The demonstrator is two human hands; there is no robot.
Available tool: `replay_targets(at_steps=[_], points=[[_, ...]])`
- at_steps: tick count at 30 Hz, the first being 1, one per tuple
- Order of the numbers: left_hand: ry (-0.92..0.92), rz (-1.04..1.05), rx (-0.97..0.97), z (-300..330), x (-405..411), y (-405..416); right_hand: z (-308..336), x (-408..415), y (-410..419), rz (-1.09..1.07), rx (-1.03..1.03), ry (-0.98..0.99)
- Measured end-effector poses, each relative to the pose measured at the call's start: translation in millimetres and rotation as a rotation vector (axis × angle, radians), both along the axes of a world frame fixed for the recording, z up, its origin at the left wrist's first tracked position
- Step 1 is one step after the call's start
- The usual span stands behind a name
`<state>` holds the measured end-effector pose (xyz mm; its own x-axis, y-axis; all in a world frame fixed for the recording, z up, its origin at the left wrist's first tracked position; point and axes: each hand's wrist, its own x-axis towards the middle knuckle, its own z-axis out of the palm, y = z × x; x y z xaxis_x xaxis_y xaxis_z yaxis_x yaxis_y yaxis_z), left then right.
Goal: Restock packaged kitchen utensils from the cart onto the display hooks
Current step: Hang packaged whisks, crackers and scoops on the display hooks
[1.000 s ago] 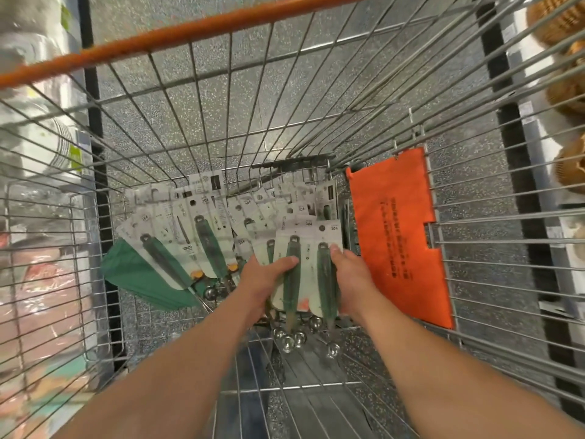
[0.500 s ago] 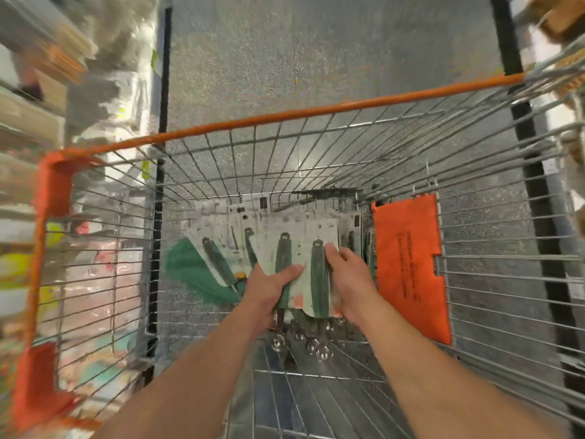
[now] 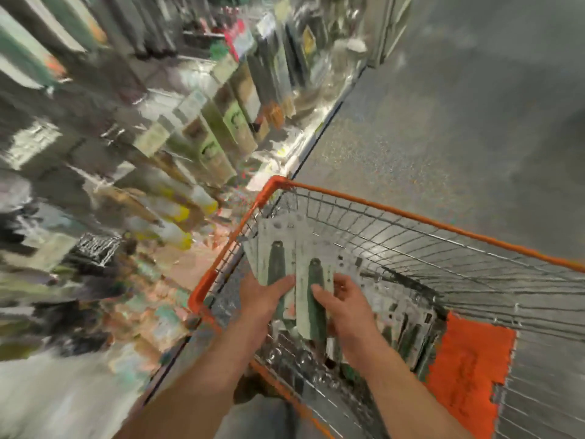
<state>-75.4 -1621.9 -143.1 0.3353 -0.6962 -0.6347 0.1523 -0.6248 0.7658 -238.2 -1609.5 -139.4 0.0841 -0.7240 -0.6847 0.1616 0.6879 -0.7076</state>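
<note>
I hold a fanned bunch of packaged utensils (image 3: 286, 248), white cards with dark green handles, raised above the wire cart (image 3: 411, 248). My left hand (image 3: 266, 296) grips the left side of the bunch, thumb across a green handle. My right hand (image 3: 343, 299) grips the right side, fingers curled over another handle. More carded utensils (image 3: 408, 327) lie in the cart to the right of my hands. The display wall (image 3: 205, 131) of hanging packages fills the left, heavily blurred; its hooks cannot be made out.
The cart has an orange rim (image 3: 443, 226) and an orange plastic flap (image 3: 468, 369) at its right side. Speckled grey floor (image 3: 443, 122) runs along the aisle on the right. Shelving base (image 3: 316, 144) edges the floor.
Both hands have lifted the bunch of utensils up out of the cart bottom. My view has swung left and upward, bringing the display wall into sight.
</note>
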Motion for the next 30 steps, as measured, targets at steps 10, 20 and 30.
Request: replay_targets(at_steps=[10,20,30], points=[[0.014,0.39,-0.217,85.1,148.6,76.5,83.1,153.7,-0.2,0.312,-0.272,0.014],[-0.102,0.754,-0.411,154.5,330.3,249.7,154.4,381.6,107.8,0.782,-0.482,-0.042],[-0.095,1.012,-0.424,178.3,405.1,367.9,155.2,495.4,194.4,1.029,-0.489,-0.259]])
